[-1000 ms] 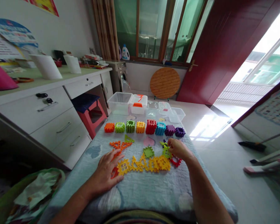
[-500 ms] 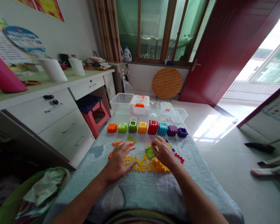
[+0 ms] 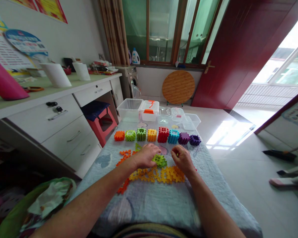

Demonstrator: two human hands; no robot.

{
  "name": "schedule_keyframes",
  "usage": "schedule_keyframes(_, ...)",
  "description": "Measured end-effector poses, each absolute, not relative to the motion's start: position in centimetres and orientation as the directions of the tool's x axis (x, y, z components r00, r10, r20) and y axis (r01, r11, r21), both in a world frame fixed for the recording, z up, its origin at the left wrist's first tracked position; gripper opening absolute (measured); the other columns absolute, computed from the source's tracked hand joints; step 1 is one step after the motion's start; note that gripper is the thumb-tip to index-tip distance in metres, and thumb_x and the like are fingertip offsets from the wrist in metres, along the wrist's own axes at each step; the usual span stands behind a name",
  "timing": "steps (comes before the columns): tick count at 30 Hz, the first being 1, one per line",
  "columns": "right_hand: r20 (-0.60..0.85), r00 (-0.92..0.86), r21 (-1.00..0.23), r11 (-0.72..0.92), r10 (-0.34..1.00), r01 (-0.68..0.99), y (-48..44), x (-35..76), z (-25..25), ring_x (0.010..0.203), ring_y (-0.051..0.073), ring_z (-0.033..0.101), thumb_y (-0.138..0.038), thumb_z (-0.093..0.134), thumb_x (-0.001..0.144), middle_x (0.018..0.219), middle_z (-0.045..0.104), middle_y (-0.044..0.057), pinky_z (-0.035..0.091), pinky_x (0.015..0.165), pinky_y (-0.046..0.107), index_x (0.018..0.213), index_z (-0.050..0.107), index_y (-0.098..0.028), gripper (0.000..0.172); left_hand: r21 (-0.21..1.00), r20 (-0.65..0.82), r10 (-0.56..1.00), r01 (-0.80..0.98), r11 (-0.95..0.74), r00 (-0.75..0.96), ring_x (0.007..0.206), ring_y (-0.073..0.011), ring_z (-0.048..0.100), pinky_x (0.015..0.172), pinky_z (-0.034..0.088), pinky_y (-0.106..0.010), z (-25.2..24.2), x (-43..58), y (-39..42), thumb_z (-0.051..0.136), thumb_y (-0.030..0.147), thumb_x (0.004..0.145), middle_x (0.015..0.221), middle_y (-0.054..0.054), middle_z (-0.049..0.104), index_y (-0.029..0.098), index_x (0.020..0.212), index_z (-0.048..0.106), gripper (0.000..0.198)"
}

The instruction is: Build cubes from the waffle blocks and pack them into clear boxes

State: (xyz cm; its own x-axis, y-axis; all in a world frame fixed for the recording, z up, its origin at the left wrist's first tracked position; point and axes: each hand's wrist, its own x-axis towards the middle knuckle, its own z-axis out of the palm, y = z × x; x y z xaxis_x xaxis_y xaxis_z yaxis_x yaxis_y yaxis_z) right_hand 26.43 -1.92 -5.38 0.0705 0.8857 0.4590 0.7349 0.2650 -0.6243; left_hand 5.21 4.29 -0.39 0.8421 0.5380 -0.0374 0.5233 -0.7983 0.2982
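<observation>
Start far left: green bin (image 3: 12, 216) with crumpled white paper inside. Next, white drawers (image 3: 61, 130), then pink stool (image 3: 95, 110) with dark blue seat.

Cross to worktop (image 3: 151, 203), covered in pale blue patterned cloth. At left end, note clear tub (image 3: 129, 112) at rear, orange block (image 3: 119, 136) in front, and orange pieces (image 3: 125, 153) scattered flat, nearer. Then light green block (image 3: 130, 135), with green triangle (image 3: 137, 147) before it, partly hidden.

Dark green block (image 3: 141, 135) next. Nearer: left hand (image 3: 148, 156), palm down, reaching across from lower left, fingers extended rightward over left part of green square (image 3: 160, 160). Cannot tell whether gripping it or only covering it.

Yellow block (image 3: 152, 135) follows, lidded box (image 3: 149, 111) with orange latch behind. Yellow pieces (image 3: 172, 174) spread in a band across the near side, overlapping toward right end. Find green square just behind that band, between both hands, window pattern facing up. Red block (image 3: 163, 134) beyond.

Then blue block (image 3: 173, 136) and purple block (image 3: 184, 138). Right hand (image 3: 185, 160): curled, thumb and forefinger close together, well apart from left. Small dark and yellowish patch visible at fingertips; cannot tell if pinched. End row with violet block (image 3: 195, 140).

Far right: dark red door (image 3: 221, 56), then black broom (image 3: 279, 154) on floor.
</observation>
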Motion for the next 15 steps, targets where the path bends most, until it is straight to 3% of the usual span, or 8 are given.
schedule_keyframes(4,0.437,0.122,-0.646,0.216,0.891,0.732,-2.0,26.5,-5.6,0.061,0.013,0.048,-0.021,0.051,0.080,0.067,0.054,-0.001,0.037,0.061,0.024,0.069,0.053,-0.020,0.012,0.213,-0.153,0.501,0.524,-0.825,0.852,0.109,-0.0287,0.056,0.096,0.042,-0.041,-0.1,6.4,4.8,0.067,0.023,0.067,0.114,-0.009,0.066,0.022,0.110,0.062,0.044)
schedule_keyframes(8,0.441,0.128,-0.640,0.212,0.888,0.739,-2.0,26.4,-5.6,0.062,0.013,0.049,-0.022,0.050,0.080,0.067,0.054,-0.001,0.037,0.062,0.024,0.069,0.054,-0.020,0.012,0.174,-0.157,0.506,0.528,-0.831,0.848,0.103,-0.0286,0.059,0.092,0.044,-0.039,0.0,6.8,4.6,0.068,0.024,0.065,0.106,-0.009,0.067,0.022,0.106,0.064,0.040)
schedule_keyframes(15,0.440,0.175,-0.674,0.195,0.881,0.713,-2.2,26.6,-5.4,0.061,0.014,0.049,-0.023,0.050,0.080,0.067,0.055,0.000,0.038,0.060,0.025,0.070,0.056,-0.020,0.011,0.228,0.048,0.531,0.508,-0.831,0.846,0.106,-0.0261,0.057,0.100,0.039,-0.040,1.5,3.5,4.4,0.067,0.031,0.067,0.111,-0.008,0.064,0.021,0.115,0.061,0.050)
